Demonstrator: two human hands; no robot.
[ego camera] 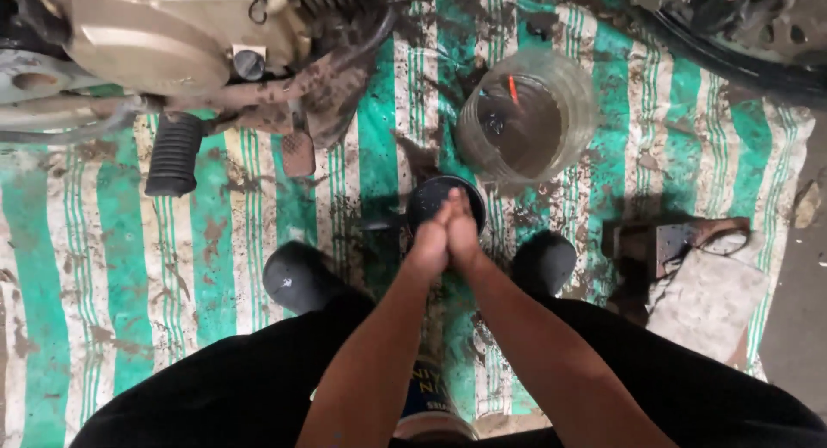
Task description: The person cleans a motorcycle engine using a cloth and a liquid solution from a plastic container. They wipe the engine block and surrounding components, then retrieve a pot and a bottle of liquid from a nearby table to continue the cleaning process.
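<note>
- While the person squats on the striped mat (112, 267), a can (428, 405) stands nearest, between the knees.
- Left hand (431, 241) and right hand (463, 233) press palm to palm, fingers (451, 208) together and straight, clamped on nothing visible.
- Just beyond them sits a small black cup (444, 194), mid-mat; rubbing is best kept above it, I judge.
- Farther off: clear jar (527, 116), then engine (172, 34) at the far left corner.
</note>
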